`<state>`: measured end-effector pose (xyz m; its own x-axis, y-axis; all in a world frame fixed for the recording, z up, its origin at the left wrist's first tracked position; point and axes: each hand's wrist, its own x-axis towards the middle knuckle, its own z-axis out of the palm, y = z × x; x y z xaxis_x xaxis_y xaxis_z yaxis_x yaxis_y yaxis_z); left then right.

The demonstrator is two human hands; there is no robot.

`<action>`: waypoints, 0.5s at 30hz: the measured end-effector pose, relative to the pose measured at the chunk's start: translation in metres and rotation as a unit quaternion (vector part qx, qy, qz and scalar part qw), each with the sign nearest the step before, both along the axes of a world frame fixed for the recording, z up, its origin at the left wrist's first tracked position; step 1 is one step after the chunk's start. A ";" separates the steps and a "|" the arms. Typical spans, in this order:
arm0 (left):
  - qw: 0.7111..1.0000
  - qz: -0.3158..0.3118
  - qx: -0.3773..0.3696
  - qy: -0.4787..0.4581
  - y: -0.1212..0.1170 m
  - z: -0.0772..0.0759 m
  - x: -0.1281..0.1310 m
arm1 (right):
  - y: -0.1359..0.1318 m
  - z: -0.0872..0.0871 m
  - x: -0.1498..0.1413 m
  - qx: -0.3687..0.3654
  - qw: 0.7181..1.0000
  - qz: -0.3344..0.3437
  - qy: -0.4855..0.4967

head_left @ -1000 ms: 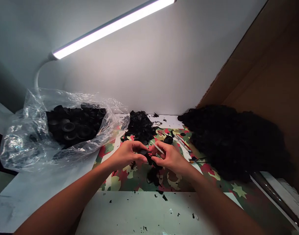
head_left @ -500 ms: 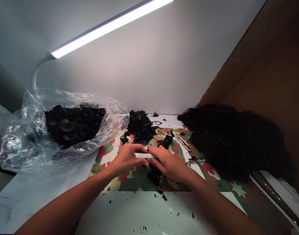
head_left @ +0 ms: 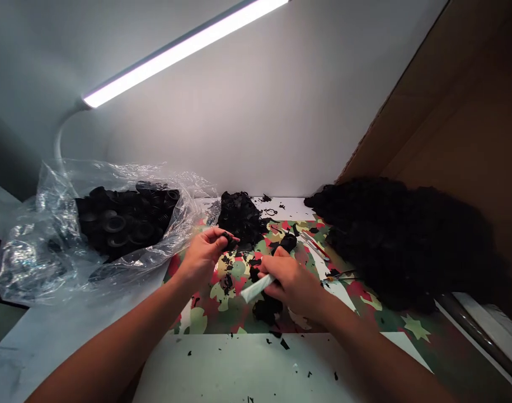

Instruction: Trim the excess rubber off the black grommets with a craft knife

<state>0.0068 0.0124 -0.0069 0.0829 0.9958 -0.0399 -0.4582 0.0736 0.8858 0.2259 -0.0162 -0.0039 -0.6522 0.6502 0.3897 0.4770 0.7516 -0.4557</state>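
Between the thumb and fingers of my left hand [head_left: 200,254] is a small crumpled black scrap [head_left: 229,240], held just in front of the pile of black scraps [head_left: 239,215]. My right hand [head_left: 292,280] is closed around a flat white stick-like tool [head_left: 256,288]; its wide end points down and to the left, while its other end is hidden in the fingers. Below the right hand lies a dark piece [head_left: 266,309] on the camouflage-patterned sheet [head_left: 222,319]. Another black lump [head_left: 287,242] sits just beyond the right hand.
At left, a clear plastic bag [head_left: 33,252] holds many black ring-shaped parts [head_left: 115,224]. A large black heap [head_left: 390,240] lies at right before a cardboard box [head_left: 461,112]. Slim tools, one red [head_left: 316,246], lie nearby. A bar lamp [head_left: 184,53] shines overhead.
My hands have parted. The left one moved up and left with the black scrap; the white tool, earlier level between both hands, now tilts down in my right hand alone.
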 end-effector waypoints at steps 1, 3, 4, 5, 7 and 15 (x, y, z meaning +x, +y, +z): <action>1.000 -0.017 0.017 0.009 0.000 0.001 -0.001 | 0.005 -0.001 0.003 -0.010 1.000 -0.006 -0.002; 0.998 -0.045 0.041 0.028 -0.002 0.002 -0.002 | 0.014 -0.004 0.009 -0.039 0.999 -0.009 -0.004; 0.997 -0.051 0.048 0.033 -0.004 0.002 -0.001 | 0.018 -0.004 0.011 -0.055 0.998 -0.009 0.001; 0.997 -0.051 0.052 0.034 -0.005 0.001 0.001 | 0.021 -0.004 0.013 -0.072 0.997 -0.014 0.014; 0.997 -0.048 0.055 0.027 -0.008 0.000 0.004 | 0.022 -0.003 0.013 -0.111 0.991 -0.051 0.063; 0.989 -0.058 0.080 0.114 -0.017 -0.004 0.011 | -0.007 0.004 -0.017 -0.379 0.870 -0.112 0.294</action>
